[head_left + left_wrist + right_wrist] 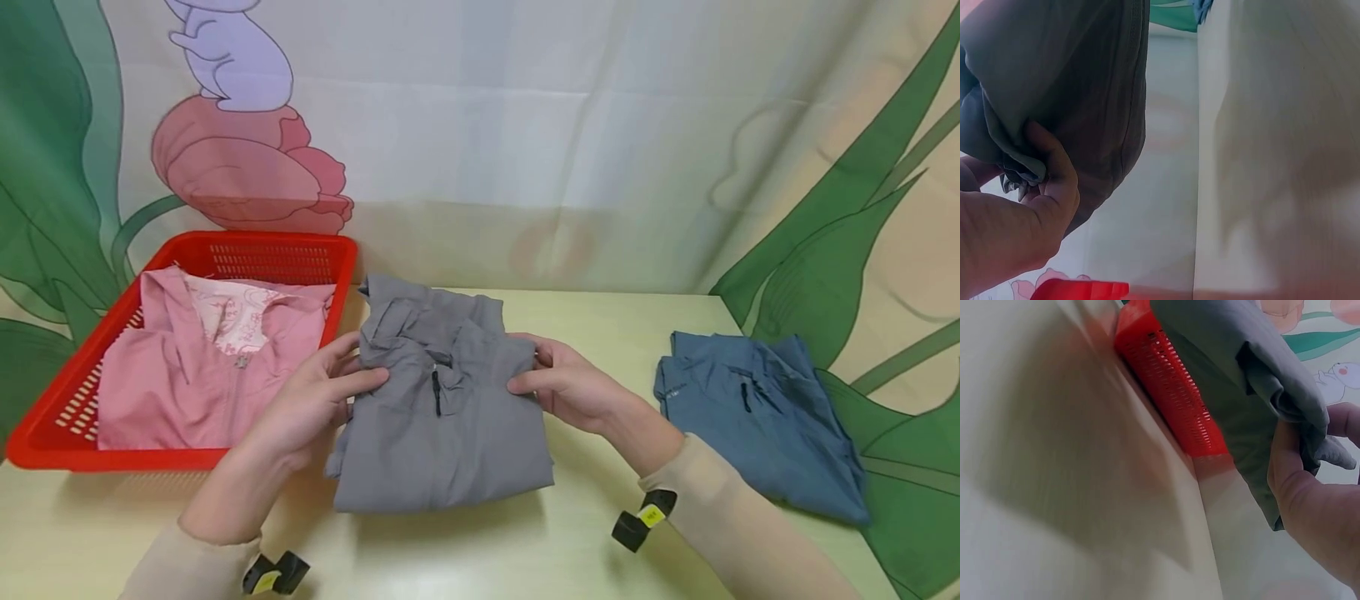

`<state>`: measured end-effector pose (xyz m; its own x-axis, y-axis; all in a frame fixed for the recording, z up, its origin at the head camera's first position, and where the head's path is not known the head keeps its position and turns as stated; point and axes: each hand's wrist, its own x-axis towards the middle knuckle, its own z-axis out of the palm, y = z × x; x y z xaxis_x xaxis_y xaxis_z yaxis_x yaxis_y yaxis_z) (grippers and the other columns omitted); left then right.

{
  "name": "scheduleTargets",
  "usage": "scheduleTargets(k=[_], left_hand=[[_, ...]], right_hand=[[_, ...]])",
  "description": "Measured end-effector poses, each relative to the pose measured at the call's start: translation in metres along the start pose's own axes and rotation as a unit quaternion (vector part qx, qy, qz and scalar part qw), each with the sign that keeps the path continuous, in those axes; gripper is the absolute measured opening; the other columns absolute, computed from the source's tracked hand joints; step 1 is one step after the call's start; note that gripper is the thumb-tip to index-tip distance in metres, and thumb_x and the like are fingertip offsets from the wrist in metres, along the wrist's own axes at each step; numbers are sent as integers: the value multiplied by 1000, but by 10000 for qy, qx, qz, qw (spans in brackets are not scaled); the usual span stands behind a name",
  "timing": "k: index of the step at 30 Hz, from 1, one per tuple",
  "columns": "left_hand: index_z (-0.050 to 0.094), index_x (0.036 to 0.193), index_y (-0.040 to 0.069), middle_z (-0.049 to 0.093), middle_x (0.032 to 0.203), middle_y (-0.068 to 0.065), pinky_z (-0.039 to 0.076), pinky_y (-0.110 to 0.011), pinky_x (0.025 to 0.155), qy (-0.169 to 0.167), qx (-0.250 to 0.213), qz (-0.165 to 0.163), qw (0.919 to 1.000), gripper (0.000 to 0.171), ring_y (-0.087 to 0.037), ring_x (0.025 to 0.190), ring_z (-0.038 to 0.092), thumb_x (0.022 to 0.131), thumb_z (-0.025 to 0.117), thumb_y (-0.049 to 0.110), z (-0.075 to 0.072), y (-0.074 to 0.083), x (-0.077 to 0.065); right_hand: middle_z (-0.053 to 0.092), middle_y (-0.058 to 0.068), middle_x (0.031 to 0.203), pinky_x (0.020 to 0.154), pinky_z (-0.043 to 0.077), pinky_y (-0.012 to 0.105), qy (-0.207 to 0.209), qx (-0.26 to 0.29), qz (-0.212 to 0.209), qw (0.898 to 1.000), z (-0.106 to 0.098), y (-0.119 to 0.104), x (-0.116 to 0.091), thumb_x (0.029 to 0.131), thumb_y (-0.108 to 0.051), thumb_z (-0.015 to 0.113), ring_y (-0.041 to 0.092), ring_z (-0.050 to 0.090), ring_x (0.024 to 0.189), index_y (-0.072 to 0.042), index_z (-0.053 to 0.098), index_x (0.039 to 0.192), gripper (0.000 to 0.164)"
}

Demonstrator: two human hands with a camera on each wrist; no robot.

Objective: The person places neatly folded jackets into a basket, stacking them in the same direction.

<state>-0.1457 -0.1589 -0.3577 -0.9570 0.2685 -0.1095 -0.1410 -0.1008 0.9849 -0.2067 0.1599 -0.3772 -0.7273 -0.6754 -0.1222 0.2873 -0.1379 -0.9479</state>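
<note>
A folded grey jacket [442, 442] with a black zipper pull hangs above the table between both hands. My left hand [318, 396] grips its left side, thumb on top and fingers beneath. On the opposite side my right hand [573, 385] pinches the edge the same way. In the left wrist view, the left hand's fingers [1057, 169] press under the grey cloth [1085, 81]. The right wrist view has the fingers [1288, 456] curled under the folded layers of the jacket [1235, 381].
A red basket [341, 275] at the left holds a folded pink jacket [172, 383] with a zipper. At the right of the pale table [600, 321] lies a folded blue garment [750, 425]. A printed curtain [480, 150] hangs behind the table.
</note>
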Motion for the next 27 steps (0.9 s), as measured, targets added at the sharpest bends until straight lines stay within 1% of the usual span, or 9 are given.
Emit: scheduleTargets(k=[3, 5, 8, 11, 14, 18, 22, 27], left_hand=[[28, 158, 2, 53, 137, -9, 55, -27, 88, -35, -95, 91, 9999, 64, -17, 112, 61, 103, 59, 9, -4, 0, -1], [27, 158, 2, 52, 137, -9, 55, -27, 91, -55, -258, 128, 9996, 64, -17, 113, 60, 103, 59, 8, -7, -1, -1], [29, 157, 4, 57, 133, -8, 56, -29, 91, -33, -463, 96, 9989, 62, -17, 110, 64, 103, 60, 7, -11, -2, -2], [33, 155, 6, 64, 127, -5, 58, -31, 88, 21, -512, 5, 9987, 60, -17, 104, 68, 103, 62, 9, -17, -1, -4], [35, 154, 8, 68, 122, -4, 58, -32, 87, 21, -516, -45, 9987, 59, -16, 101, 70, 103, 63, 11, -22, 0, -5], [36, 153, 10, 68, 124, -3, 58, -32, 89, 7, -590, -7, 9983, 56, -17, 103, 70, 103, 62, 11, -28, 1, -6], [38, 152, 11, 66, 128, -3, 56, -32, 91, 73, -612, 39, 9981, 55, -17, 107, 69, 103, 62, 11, -34, 0, -7], [43, 147, 15, 67, 127, -1, 56, -30, 92, 78, -733, 62, 9973, 47, -16, 106, 69, 104, 61, 10, -43, 1, -7]], right_hand=[[54, 13, 139, 93, 56, 34, 25, -17, 20, 10000, 3, -2, 4, 89, 10, 58, 22, 62, 117, -1, 30, 157, 74], [54, 13, 138, 93, 56, 34, 17, -16, 24, 10000, 5, -3, 8, 89, 10, 59, 22, 61, 117, -1, 31, 156, 74], [56, 12, 137, 93, 55, 34, -25, -8, 17, 10000, 8, -4, 13, 88, 10, 60, 22, 61, 117, -1, 33, 155, 74], [59, 11, 133, 92, 55, 33, -69, 7, 12, 10000, 11, -5, 18, 88, 11, 59, 21, 63, 114, 0, 36, 154, 71], [60, 10, 130, 91, 56, 33, -106, 9, 10, 9999, 14, -5, 24, 89, 12, 59, 20, 63, 112, 0, 37, 153, 69], [61, 10, 129, 90, 56, 32, -169, 5, 14, 9999, 19, -7, 32, 89, 12, 58, 19, 63, 112, 1, 37, 153, 68], [62, 8, 128, 90, 56, 32, -176, 9, 35, 9998, 24, -8, 38, 88, 12, 58, 19, 63, 111, 0, 38, 153, 68], [62, 7, 126, 89, 56, 31, -149, -18, 75, 9999, 31, -9, 47, 87, 11, 60, 18, 63, 111, -1, 41, 151, 67]])
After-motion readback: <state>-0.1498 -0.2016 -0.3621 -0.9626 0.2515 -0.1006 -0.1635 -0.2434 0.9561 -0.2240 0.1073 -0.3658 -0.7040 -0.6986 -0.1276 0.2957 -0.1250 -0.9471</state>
